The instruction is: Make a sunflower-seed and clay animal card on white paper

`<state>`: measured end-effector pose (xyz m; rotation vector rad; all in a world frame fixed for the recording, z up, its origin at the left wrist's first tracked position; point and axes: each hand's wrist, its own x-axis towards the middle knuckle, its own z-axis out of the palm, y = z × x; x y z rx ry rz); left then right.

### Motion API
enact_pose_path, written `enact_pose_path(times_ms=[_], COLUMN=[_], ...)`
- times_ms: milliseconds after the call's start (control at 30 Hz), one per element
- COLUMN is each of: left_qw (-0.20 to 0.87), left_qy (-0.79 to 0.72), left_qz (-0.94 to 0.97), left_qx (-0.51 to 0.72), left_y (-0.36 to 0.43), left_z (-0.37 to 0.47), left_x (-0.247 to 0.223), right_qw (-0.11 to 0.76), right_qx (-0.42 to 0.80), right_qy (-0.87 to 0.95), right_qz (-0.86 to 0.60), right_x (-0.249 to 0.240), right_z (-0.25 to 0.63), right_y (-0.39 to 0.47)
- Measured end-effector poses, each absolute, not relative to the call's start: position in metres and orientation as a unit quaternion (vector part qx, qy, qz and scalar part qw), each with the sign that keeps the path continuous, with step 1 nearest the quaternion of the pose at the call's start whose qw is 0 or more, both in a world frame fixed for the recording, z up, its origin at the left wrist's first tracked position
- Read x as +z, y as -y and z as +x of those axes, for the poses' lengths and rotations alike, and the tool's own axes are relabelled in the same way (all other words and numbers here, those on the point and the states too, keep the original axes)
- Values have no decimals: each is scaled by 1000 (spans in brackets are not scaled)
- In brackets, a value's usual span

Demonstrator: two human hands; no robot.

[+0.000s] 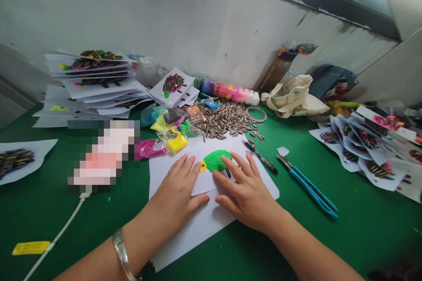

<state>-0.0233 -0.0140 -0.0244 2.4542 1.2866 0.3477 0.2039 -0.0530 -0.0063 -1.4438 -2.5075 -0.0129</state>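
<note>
Left hand (176, 189) and right hand (250, 195), both palm down with fingers loosely spread, grasping nothing. The green counter (211, 257) carries all the materials. Containers, in descending size: a cream cloth bag (295, 94) at the back right; a brown bottle (275, 72) leaning beside it, contents unclear; clear plastic bags (178, 140) of coloured clay, among them magenta, yellow and orange; and a row of small coloured tubs (227, 91) along the wall.

Other items: a tall stack of decorated sheets (61, 88) at the back left, further decorated sheets (384, 171) at the right, a heap of striped seeds (224, 118) behind the work, a blue-handled tool (311, 189), a pen-like knife (263, 158) and a ring-shaped roll (263, 115). The knife lies across the far right edge of the white paper (184, 232); the clay bags meet its far left corner.

Between the hands, on the paper, lies the green clay body (216, 161) — right fingers overlapping its right side, contact pressure not discernible — with a small yellow clay head (202, 167) just beside the left fingertips.
</note>
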Motion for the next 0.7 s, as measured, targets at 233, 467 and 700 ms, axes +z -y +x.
enact_pose_path(times_ms=[233,467,700], left_qw=[168,165,183], left_qy=[-458,-455,-463], left_qz=[867,869,863], left_qx=[101,97,88], left_y=[14,14,13], left_z=[-22,-22,-22], left_x=[-21,-20,-17], right_qw=[146,146,167], right_qx=[-4,4,-4], right_qy=[850,848,837], right_qz=[-507,-510,-521], right_x=[-6,-4,-3], right_z=[206,204,211], right_y=[53,52,56])
